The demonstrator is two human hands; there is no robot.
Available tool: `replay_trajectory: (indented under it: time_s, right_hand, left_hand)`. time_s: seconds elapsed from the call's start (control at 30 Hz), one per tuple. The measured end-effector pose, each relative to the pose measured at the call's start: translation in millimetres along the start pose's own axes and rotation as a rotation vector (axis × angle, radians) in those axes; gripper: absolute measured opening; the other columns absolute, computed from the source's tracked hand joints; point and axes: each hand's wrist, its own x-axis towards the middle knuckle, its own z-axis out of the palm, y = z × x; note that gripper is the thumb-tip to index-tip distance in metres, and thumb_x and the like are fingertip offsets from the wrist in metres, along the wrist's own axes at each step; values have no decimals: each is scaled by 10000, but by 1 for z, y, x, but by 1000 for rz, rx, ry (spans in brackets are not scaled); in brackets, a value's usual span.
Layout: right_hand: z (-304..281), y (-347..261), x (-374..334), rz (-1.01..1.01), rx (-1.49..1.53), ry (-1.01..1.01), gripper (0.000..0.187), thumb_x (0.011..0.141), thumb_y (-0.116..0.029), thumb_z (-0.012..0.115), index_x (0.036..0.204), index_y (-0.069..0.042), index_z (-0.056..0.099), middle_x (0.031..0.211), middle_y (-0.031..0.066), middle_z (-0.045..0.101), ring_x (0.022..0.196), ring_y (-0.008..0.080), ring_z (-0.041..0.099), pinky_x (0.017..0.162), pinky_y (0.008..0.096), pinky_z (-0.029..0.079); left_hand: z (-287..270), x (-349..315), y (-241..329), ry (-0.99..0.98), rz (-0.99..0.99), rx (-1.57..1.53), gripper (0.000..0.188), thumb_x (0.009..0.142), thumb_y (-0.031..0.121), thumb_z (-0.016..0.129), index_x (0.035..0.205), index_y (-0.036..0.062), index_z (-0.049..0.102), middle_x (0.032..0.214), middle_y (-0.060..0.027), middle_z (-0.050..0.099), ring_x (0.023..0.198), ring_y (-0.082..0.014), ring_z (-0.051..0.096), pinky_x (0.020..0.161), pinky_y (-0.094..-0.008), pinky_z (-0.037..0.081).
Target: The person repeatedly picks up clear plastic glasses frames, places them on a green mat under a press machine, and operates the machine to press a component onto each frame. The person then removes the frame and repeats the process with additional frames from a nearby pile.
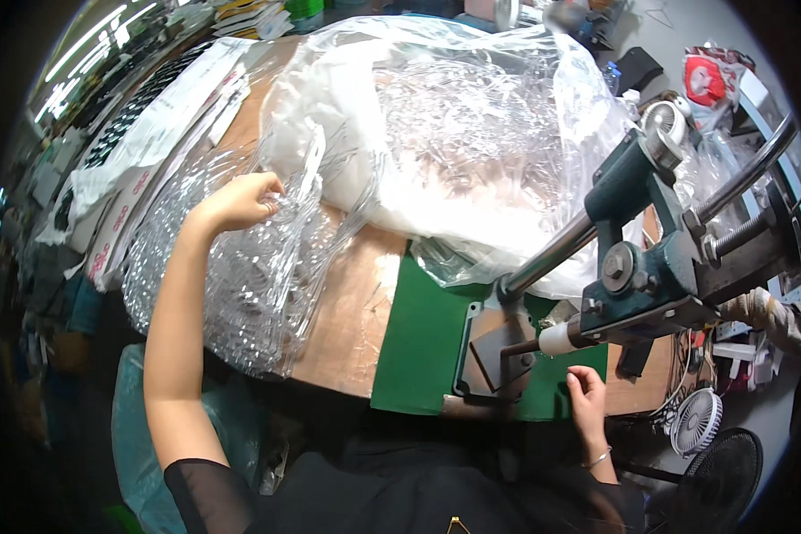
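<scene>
At the left, my left hand [243,201] is raised over a heap of clear, shiny plastic strips [249,285], fingers curled closed. Whatever it may hold is too fine or hidden to make out. My right hand [586,392] is at the right front edge of the green mat [418,338], its thumb and fingers pinched together; I cannot make out anything between them. Just left of that hand stands a dark green bench press [632,249] on a metal base plate [498,351]. A white collar [556,339] surrounds its ram.
A big clear bag [347,107] full of shiny clear plastic pieces covers the table's back. White plastic packaging [151,142] lies along the left. The press's long handle [752,169] juts out at the right. A small white fan [695,422] and cables sit beyond the right edge.
</scene>
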Motion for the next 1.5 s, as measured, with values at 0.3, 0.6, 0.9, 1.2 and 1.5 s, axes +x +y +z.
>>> replay_trajectory:
  time_s: [0.3, 0.6, 0.9, 1.2, 1.5]
  right_hand:
    - [44, 13, -6, -456, -590, 217, 120, 707, -50, 582, 826, -54, 572, 834, 108, 521, 803, 280, 495, 707, 357, 400]
    - [41, 28, -13, -565, -709, 355, 75, 683, -16, 574, 753, -35, 554, 723, 105, 540, 666, 289, 502, 606, 352, 401]
    - [48, 12, -10, -536, -568, 365, 74, 675, -28, 578, 748, -36, 568, 708, 103, 556, 654, 277, 515, 589, 343, 422]
    - [47, 8, -8, -462, -569, 361, 59, 699, -29, 592, 749, -53, 575, 671, 68, 536, 617, 230, 493, 556, 315, 402]
    - [48, 9, -11, -441, -570, 369, 39, 706, -33, 589, 727, -52, 563, 668, 69, 531, 607, 235, 495, 543, 317, 398]
  left_hand:
    - [81, 157, 162, 535, 141, 5, 540, 683, 195, 602, 1143, -13, 411, 1146, -238, 431, 1031, -387, 450, 891, -396, 376]
    - [19, 242, 116, 210, -610, -54, 810, 657, 284, 685, 1298, 42, 253, 1223, -209, 385, 1119, -303, 425, 882, -308, 402]
    - [84, 214, 178, 327, -389, -17, 278, 752, 99, 527, 1003, 9, 448, 1125, -238, 397, 967, -346, 501, 780, -366, 465]
    - [164, 126, 241, 786, 171, 92, 207, 655, 23, 569, 850, 60, 513, 937, -213, 388, 776, -366, 506, 621, -394, 490]
    - [167, 69, 176, 713, 268, 449, 564, 666, 77, 609, 1204, 114, 442, 1317, -208, 264, 1215, -450, 221, 892, -468, 372]
